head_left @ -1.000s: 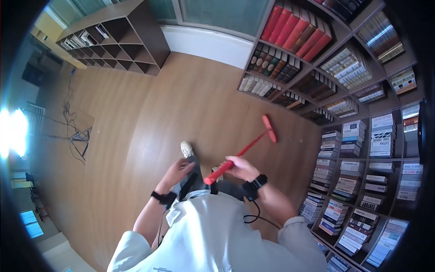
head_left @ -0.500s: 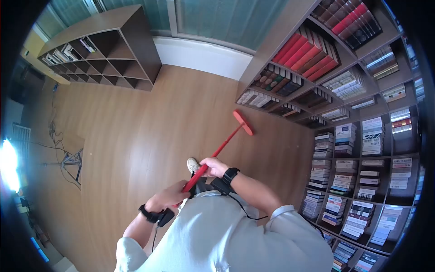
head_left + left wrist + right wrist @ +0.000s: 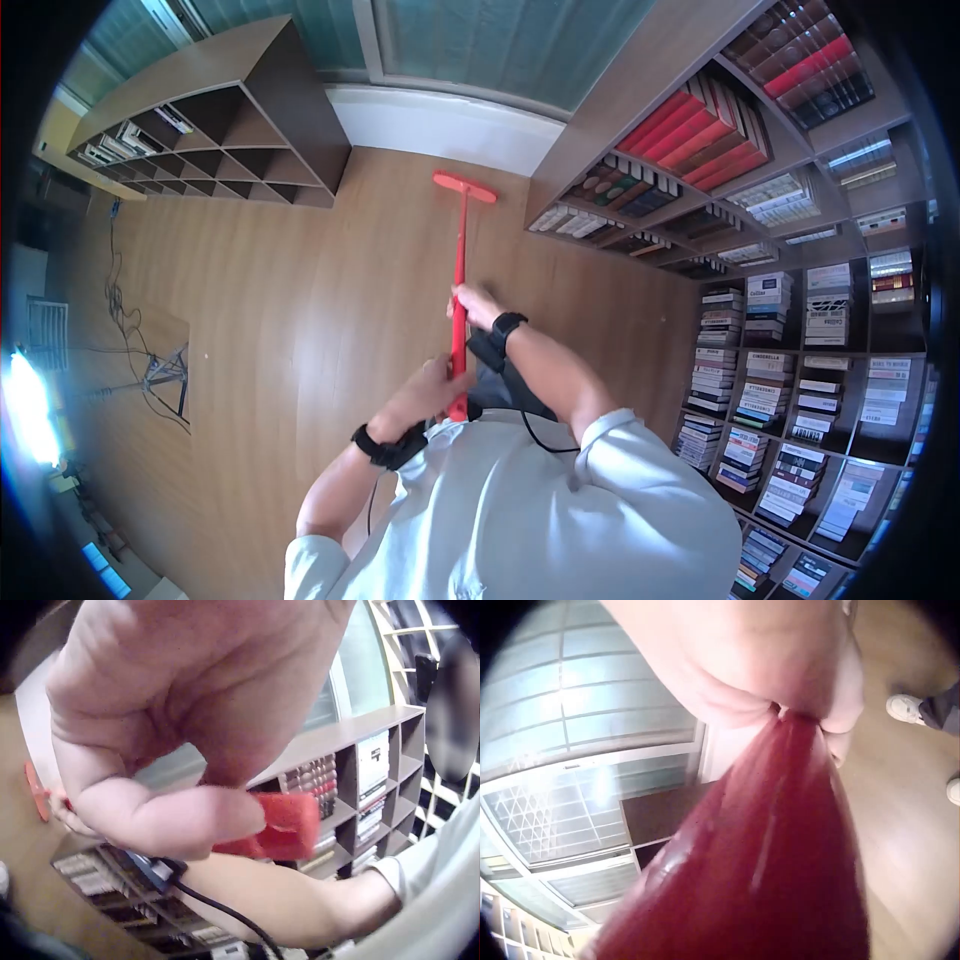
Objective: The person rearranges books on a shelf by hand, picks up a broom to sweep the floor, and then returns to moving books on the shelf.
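A red long-handled tool (image 3: 461, 245) stretches away from the body in the head view, its flat crosswise head (image 3: 465, 187) on the wooden floor near the white wall base. The right hand (image 3: 477, 305) grips the shaft partway along. Close to the shirt, the left hand (image 3: 425, 392) holds the handle's near end. In the left wrist view the left hand (image 3: 187, 727) curls its fingers round the red handle end (image 3: 289, 825). The right wrist view has the right hand (image 3: 780, 667) wrapped round the red shaft (image 3: 772, 840), which fills much of that picture.
Tall shelves of books (image 3: 700, 130) line the right side. A low shelf unit (image 3: 290, 110) stands at the upper left. Cables and a stand's legs (image 3: 170, 375) lie on the floor (image 3: 270, 330) at left, beside a bright lamp (image 3: 30, 405).
The tool's head has swung left and away from the body, toward the wall. The left hand, free a second ago, has taken hold of the handle's near end; the right hand has moved forward.
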The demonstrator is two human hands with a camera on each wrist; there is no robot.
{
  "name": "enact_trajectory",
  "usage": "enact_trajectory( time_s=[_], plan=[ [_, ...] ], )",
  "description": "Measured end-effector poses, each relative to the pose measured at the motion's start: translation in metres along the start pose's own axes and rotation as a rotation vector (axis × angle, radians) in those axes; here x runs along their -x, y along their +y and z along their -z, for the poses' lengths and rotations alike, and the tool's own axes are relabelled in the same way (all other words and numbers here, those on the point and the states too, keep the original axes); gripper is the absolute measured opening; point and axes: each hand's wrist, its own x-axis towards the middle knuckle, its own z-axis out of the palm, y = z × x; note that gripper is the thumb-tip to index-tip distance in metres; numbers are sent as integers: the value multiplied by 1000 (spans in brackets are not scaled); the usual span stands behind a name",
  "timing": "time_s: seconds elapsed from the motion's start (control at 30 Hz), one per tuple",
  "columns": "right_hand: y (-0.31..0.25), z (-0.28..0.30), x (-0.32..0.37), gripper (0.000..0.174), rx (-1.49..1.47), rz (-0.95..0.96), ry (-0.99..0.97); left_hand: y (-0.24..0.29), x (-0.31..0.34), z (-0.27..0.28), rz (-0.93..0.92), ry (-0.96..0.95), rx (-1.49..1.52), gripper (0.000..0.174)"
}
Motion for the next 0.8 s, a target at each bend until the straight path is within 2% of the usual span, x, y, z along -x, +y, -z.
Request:
enact_trajectory(
  time_s=[0.07,0.13,0.2,0.27,0.33,0.37,0.43,0.5,0.57,0.63,0.67,0.7,0.73,0.77,0.8],
  plan=[
    [-23,16,-34,13,-35,61,-12,7,-34,21,-52,129,212,44],
    [-69,18,-29,17,52,40,-58,29,-51,39,8,161,268,50],
    [-106,16,-24,17,138,37,-95,52,-71,51,95,-9,693,49],
    [-145,11,0,14,56,-138,-192,65,-101,51,73,43,636,43],
    [-158,36,12,7,62,-108,-349,79,-132,60,86,111,560,38],
    [-176,42,38,8,95,-179,-262,83,-147,67,115,137,527,37],
    [-216,66,85,9,27,-196,-347,108,-180,81,109,147,456,37],
    [-249,83,124,11,-27,-318,-252,113,-223,92,90,126,346,39],
    [-260,108,154,12,-24,-293,-192,129,-274,92,116,11,225,40],
    [-254,131,178,16,-17,-313,-128,134,-332,68,170,20,243,37],
    [-249,134,192,16,-30,-317,-119,140,-351,56,195,-34,270,32],
    [-244,135,205,21,25,-300,-28,146,-370,45,216,-87,294,27],
    [-244,133,211,26,84,-273,64,129,-404,28,153,-101,128,24],
    [-243,128,215,26,76,-266,74,115,-432,12,91,-115,-35,21],
    [-240,121,220,34,241,-248,183,126,-436,1,96,-129,-35,21]
  ],
)
